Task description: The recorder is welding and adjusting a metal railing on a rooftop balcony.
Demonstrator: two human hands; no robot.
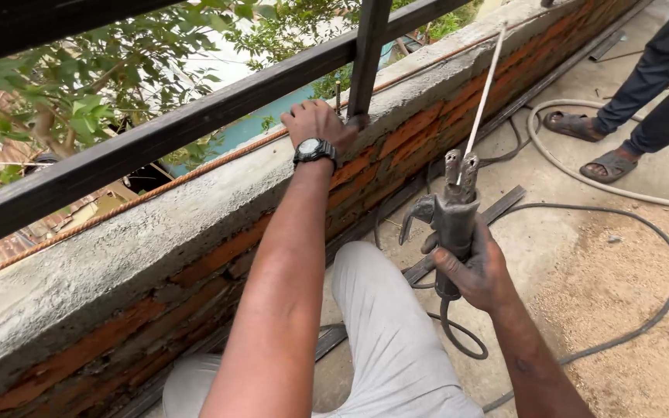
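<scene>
At centre frame, the left hand (315, 124), a black wristwatch (315, 149) on its wrist, is laid on the concrete cap (118, 232) of a brick parapet wall (218, 259), fingers curled at the foot of a dark upright steel post (367, 54). The right hand (474, 267), right of centre, is closed firmly around the handle of a welding electrode holder (452, 217). A thin welding rod (483, 97) is clamped in the holder, slanting toward the upper right. A cable (621, 325) is looped across the floor at lower right. Another person's sandalled feet (590, 147) are seen at upper right.
</scene>
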